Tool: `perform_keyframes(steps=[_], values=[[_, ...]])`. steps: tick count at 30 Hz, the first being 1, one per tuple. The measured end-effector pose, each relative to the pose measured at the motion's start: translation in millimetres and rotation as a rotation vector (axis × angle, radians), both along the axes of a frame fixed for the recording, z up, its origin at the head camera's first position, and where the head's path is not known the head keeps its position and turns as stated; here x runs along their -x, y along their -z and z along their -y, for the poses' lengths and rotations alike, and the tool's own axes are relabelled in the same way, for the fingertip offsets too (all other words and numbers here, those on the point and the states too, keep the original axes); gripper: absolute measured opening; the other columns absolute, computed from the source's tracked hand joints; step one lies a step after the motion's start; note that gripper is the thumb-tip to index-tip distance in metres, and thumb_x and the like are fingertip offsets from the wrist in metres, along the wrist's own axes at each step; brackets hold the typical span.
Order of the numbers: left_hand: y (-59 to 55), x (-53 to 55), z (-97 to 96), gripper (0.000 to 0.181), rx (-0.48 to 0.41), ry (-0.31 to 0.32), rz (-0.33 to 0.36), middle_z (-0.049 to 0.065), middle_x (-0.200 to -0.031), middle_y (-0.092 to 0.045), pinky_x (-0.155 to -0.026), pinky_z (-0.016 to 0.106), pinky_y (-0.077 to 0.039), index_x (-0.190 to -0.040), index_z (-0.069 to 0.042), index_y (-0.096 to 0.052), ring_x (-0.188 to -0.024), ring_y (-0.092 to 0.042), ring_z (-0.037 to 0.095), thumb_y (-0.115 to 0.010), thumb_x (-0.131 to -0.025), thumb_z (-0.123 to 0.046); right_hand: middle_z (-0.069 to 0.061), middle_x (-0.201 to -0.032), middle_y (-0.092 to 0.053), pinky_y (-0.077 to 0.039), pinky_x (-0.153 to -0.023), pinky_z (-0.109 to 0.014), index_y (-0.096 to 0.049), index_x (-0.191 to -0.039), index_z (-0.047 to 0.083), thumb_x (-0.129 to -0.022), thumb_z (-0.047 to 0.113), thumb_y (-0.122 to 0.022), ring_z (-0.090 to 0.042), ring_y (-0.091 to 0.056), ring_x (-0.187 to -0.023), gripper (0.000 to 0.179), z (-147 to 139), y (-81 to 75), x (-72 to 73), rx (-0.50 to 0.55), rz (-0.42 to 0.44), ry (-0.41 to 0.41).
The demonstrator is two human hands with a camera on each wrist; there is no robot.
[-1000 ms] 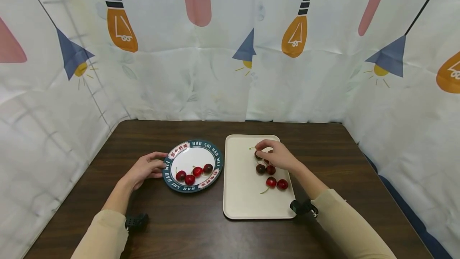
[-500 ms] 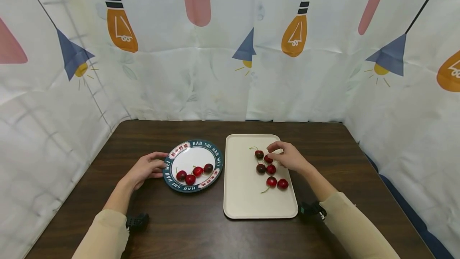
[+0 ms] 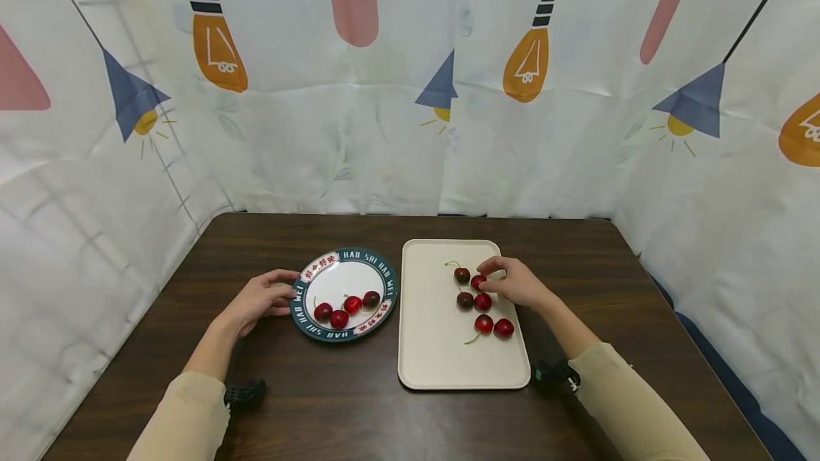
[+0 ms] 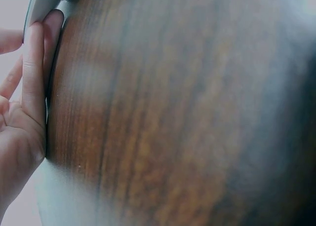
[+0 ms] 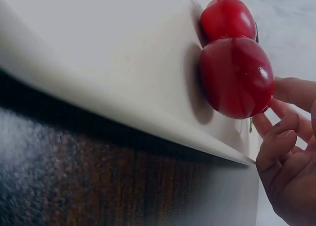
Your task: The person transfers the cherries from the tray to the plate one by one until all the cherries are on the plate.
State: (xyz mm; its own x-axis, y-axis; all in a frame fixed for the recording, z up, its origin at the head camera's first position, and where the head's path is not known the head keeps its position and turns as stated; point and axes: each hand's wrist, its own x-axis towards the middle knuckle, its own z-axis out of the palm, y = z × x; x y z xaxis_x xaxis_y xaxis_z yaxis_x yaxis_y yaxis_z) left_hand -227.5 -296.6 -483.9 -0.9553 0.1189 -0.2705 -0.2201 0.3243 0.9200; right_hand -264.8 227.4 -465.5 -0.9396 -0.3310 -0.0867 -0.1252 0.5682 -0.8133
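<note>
On the table's left, a round plate [image 3: 346, 279] with a teal lettered rim bears several red cherries [image 3: 339, 319]. My left hand [image 3: 259, 301] lies beside it, its fairly straight fingers touching the plate's left rim; the left wrist view has the fingertips right at the plate's edge [image 4: 42, 1]. On a cream tray [image 3: 435, 347] are several more cherries [image 3: 503, 328], some with green stems. My right hand [image 3: 515, 282] is over the tray's right side, thumb and forefinger pinching a cherry [image 3: 477, 282] at its sides. In the right wrist view two cherries [image 5: 237, 78] hide those fingertips partly.
A dark wood table [image 3: 307, 397] carries the plate and tray side by side, a narrow gap between them. Behind and around it hangs a white curtain [image 3: 384, 148] printed with lamps. A dark wrist strap [image 3: 557, 373] sits near the tray's right edge.
My right hand has moved from the topmost cherry on the tray, now lying uncovered, rightward to the cherry beside it, and its fingertips have closed in there. My left hand and the plate stay put.
</note>
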Motion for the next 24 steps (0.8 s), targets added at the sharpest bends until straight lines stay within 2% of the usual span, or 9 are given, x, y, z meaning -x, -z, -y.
perform_keyframes(steps=[6,12,17,24], values=[[-2.9,-2.2,-0.9,0.055,-0.004,-0.001,-0.003,0.023,-0.128,-0.054,-0.083,0.031,-0.06,-0.151,0.0,-0.043,-0.095,-0.064,0.021,-0.059,-0.103,-0.019,-0.014,-0.118,-0.066,-0.052,-0.068,-0.034,-0.068,-0.121,0.004,-0.093,0.014,-0.075,-0.023,-0.062,-0.08,0.03,2,1.0,0.3,-0.024,-0.004,-0.005],[-0.7,-1.1,-0.5,0.055,-0.004,-0.002,-0.002,0.024,-0.13,-0.053,-0.082,0.031,-0.06,-0.152,0.002,-0.041,-0.093,-0.064,0.021,-0.058,-0.103,-0.017,-0.014,-0.12,-0.066,-0.052,-0.068,-0.035,-0.068,-0.121,0.004,-0.093,0.017,-0.076,-0.025,-0.061,-0.084,0.032,4,-0.4,0.8,-0.038,-0.002,0.018],[0.6,-0.9,0.2,0.055,-0.002,-0.004,0.004,0.023,-0.131,-0.053,-0.082,0.031,-0.061,-0.152,0.002,-0.04,-0.093,-0.064,0.021,-0.058,-0.103,-0.017,-0.013,-0.121,-0.066,-0.054,-0.073,-0.035,-0.068,-0.123,0.005,-0.094,0.02,-0.075,-0.027,-0.061,-0.095,0.033,5,-4.4,2.2,-0.053,-0.03,0.022],[-1.6,-1.3,-1.3,0.054,0.0,-0.004,-0.006,0.022,-0.125,-0.056,-0.082,0.031,-0.06,-0.151,0.001,-0.043,-0.092,-0.065,0.021,-0.059,-0.103,-0.017,-0.012,-0.12,-0.067,-0.055,-0.072,-0.035,-0.068,-0.124,0.007,-0.095,0.021,-0.074,-0.028,-0.061,-0.096,0.033,10,-13.3,4.8,-0.038,-0.052,0.014]])
